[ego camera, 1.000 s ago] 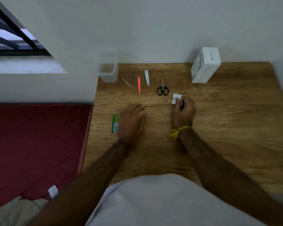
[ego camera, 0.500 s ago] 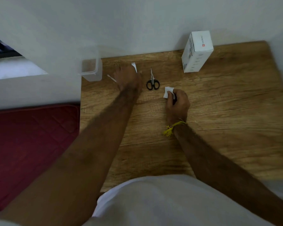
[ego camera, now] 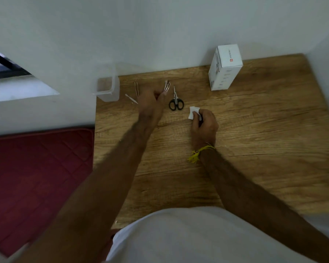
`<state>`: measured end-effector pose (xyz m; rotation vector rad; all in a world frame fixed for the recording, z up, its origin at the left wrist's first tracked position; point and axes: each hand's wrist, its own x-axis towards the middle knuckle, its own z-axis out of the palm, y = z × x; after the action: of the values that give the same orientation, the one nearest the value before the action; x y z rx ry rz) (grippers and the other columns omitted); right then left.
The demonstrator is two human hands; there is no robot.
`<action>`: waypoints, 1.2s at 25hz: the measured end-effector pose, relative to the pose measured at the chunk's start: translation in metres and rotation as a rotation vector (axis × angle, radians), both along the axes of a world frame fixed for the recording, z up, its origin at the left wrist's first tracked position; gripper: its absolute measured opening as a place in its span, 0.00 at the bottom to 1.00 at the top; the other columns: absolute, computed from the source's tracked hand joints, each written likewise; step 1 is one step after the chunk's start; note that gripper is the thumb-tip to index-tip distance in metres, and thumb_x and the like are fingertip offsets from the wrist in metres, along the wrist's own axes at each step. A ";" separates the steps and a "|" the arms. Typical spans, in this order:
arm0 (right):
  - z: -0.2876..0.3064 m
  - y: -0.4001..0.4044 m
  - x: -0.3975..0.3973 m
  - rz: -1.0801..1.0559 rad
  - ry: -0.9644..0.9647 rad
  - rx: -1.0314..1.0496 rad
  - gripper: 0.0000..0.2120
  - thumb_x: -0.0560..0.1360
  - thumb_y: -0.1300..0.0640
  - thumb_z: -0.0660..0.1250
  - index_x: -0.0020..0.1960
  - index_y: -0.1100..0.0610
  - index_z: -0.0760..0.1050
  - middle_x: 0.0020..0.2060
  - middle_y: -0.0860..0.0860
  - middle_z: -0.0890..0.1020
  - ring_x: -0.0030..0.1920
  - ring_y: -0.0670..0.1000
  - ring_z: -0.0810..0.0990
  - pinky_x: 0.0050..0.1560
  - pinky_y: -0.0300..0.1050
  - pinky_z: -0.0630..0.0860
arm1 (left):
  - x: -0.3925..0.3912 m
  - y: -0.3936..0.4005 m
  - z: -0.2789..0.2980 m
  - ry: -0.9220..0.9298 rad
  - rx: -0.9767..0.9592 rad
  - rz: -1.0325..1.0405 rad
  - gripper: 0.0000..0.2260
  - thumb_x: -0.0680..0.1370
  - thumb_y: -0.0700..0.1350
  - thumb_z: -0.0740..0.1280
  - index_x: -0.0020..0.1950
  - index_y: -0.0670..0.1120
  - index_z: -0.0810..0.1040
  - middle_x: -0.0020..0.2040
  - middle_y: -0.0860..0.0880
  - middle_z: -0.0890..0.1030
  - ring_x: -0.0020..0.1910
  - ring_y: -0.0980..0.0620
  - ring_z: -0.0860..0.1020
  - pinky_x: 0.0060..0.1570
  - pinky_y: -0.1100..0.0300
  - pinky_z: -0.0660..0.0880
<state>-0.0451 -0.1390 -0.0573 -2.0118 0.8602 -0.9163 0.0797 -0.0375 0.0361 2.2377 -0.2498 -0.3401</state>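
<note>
As the left hand (ego camera: 152, 104) lifted the nail clipper (ego camera: 167, 86) off the wooden table (ego camera: 254, 149), the right hand (ego camera: 204, 124) stayed put on its white pad (ego camera: 193, 112).
Half a second earlier the left hand had lain over the row of tools; its thumb and fingertips now pinched the clipper's lower end, the silver piece raised beside the black-handled scissors (ego camera: 176, 102). The right hand's curled fingers kept the pad on the tabletop, just right of the scissors. Tweezers (ego camera: 136, 88) and a thin metal pick (ego camera: 131, 98) lay left of the raised hand, a clear container (ego camera: 107, 87) at the table's corner, a white box (ego camera: 225, 68) by the wall.
</note>
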 end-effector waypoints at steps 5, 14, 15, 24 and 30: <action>0.012 0.003 -0.004 0.037 -0.020 0.074 0.06 0.77 0.61 0.68 0.49 0.64 0.80 0.43 0.55 0.82 0.45 0.49 0.77 0.46 0.43 0.75 | -0.094 0.066 -0.011 0.558 -0.433 -0.015 0.12 0.83 0.42 0.63 0.65 0.43 0.79 0.46 0.49 0.86 0.42 0.58 0.80 0.36 0.66 0.73; 0.053 0.012 -0.072 0.191 -0.088 0.938 0.02 0.74 0.63 0.73 0.46 0.60 0.83 0.38 0.54 0.83 0.37 0.49 0.78 0.39 0.42 0.76 | -0.153 0.114 -0.014 0.513 -0.531 0.026 0.15 0.79 0.34 0.67 0.66 0.43 0.75 0.52 0.45 0.86 0.46 0.56 0.84 0.39 0.67 0.77; 0.055 0.017 -0.081 0.192 -0.102 0.983 0.03 0.73 0.63 0.73 0.47 0.60 0.83 0.38 0.55 0.83 0.37 0.51 0.78 0.39 0.42 0.76 | -0.155 0.113 -0.010 0.493 -0.539 0.014 0.17 0.78 0.33 0.68 0.67 0.43 0.74 0.52 0.44 0.86 0.46 0.55 0.85 0.41 0.66 0.78; 0.073 0.039 -0.107 0.205 -0.061 0.962 0.06 0.74 0.64 0.73 0.51 0.61 0.82 0.40 0.54 0.85 0.39 0.49 0.82 0.38 0.40 0.80 | -0.173 0.100 -0.005 0.486 -0.549 -0.069 0.30 0.75 0.29 0.70 0.70 0.54 0.68 0.49 0.39 0.84 0.46 0.42 0.85 0.44 0.53 0.83; 0.080 0.042 -0.111 0.394 -0.095 0.840 0.18 0.74 0.66 0.72 0.60 0.52 0.80 0.40 0.61 0.85 0.40 0.50 0.83 0.43 0.44 0.82 | -0.168 0.099 -0.007 0.406 -0.435 -0.107 0.11 0.77 0.34 0.70 0.57 0.44 0.84 0.48 0.44 0.86 0.41 0.49 0.85 0.42 0.59 0.81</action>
<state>-0.1561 -0.0966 0.0227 -1.3123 0.6119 -0.3253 -0.0880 0.0618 0.0292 1.6892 -0.2024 -0.7148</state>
